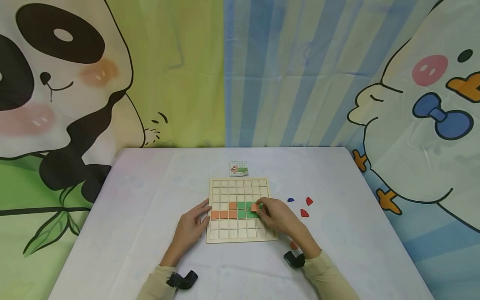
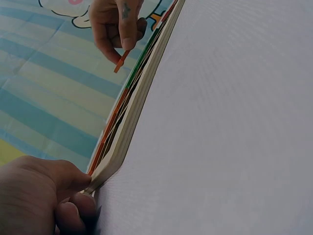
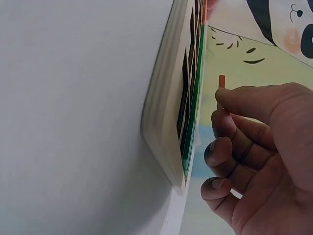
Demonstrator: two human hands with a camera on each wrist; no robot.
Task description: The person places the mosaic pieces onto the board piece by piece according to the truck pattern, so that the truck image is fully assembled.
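A pale wooden grid board (image 1: pixel 232 233) lies on the table, with orange square tiles (image 1: pixel 223 214) and green square tiles (image 1: pixel 241 214) in its middle rows. At the board's left edge, my left hand (image 1: pixel 190 227) grips the rim, the thumb (image 2: pixel 73 176) on top and the other fingers curled beside it. Above the right part of the green tiles, my right hand (image 1: pixel 279 214) pinches an orange square tile (image 3: pixel 222 81) between thumb and forefinger. That tile is held on edge and apart from the board in the right wrist view. The hand partly hides the cells beneath.
A small printed picture card (image 1: pixel 238 168) lies behind the board. Right of the board are a blue half-round piece (image 1: pixel 290 200) and two red wedge-shaped pieces (image 1: pixel 309 201). An orange piece (image 1: pixel 294 245) shows partly beside the right wrist. Printed cloth hangs behind the white-covered table (image 1: pixel 150 187).
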